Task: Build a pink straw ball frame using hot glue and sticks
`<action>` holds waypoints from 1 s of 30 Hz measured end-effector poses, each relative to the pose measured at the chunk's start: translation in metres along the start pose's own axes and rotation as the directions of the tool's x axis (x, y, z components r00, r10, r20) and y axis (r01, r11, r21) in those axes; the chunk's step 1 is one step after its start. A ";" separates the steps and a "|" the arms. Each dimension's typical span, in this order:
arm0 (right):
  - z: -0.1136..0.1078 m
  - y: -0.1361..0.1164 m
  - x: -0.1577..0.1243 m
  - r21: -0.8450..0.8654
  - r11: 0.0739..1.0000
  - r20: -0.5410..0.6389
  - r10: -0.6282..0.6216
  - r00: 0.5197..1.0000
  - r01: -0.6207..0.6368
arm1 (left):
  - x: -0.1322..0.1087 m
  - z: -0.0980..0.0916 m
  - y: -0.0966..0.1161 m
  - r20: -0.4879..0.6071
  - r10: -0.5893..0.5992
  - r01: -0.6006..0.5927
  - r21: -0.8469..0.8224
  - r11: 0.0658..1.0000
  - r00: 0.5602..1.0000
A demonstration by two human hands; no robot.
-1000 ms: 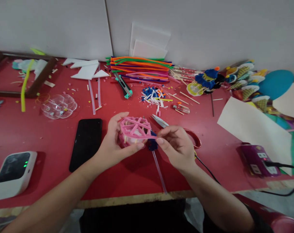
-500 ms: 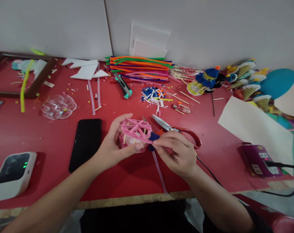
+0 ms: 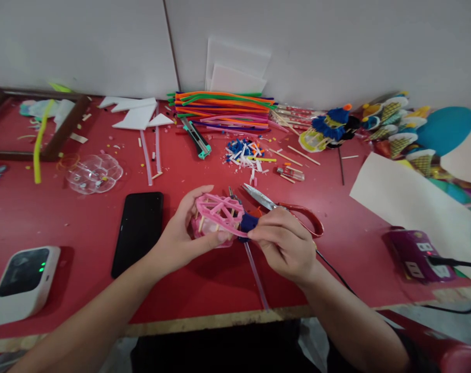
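Note:
My left hand (image 3: 188, 225) is wrapped around a small pink craft frame (image 3: 218, 210), with crossed pink strips on top and pale wooden sticks as posts. From its near edge a pink pipe cleaner (image 3: 237, 231) runs to the right, and my right hand (image 3: 285, 243) pinches the end of it. A dark blue piece (image 3: 248, 223) lies just behind that pinch, partly hidden by the fingers. Past my right hand rest scissors with red handles (image 3: 303, 210), blades pointing left. A translucent glue stick (image 3: 256, 277) lies below the frame.
A black phone (image 3: 138, 233) and a white device (image 3: 23, 285) lie on the left. Behind are a cutter (image 3: 196, 137), colourful pipe cleaners (image 3: 223, 111), scraps (image 3: 245, 153) and a blue figure (image 3: 336, 124). A purple power block (image 3: 414, 254) with a cable sits right.
My right hand has shifted slightly right, drawing the pink pipe cleaner's end along. The frame stays in my left hand, nearly in place. The whole view has tilted a little.

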State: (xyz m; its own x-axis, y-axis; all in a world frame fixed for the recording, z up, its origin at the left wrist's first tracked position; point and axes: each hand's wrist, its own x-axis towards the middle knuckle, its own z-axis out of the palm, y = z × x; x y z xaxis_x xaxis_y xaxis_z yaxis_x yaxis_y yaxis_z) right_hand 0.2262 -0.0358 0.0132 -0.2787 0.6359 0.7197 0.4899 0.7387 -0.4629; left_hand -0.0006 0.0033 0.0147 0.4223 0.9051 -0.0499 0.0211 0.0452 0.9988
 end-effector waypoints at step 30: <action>0.009 -0.003 -0.010 0.249 0.909 -0.029 0.350 0.936 -0.333 | -0.006 -0.008 0.007 0.174 -0.025 0.050 -0.139 0.989 0.984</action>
State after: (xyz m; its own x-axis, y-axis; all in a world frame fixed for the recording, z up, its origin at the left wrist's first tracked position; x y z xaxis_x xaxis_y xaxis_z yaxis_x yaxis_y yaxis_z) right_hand 0.2196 -0.0422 0.0031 -0.0650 0.8475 0.5267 0.3322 0.5161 -0.7895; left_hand -0.0100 0.0017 0.0222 0.5728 0.8163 -0.0744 -0.0841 0.1488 0.9853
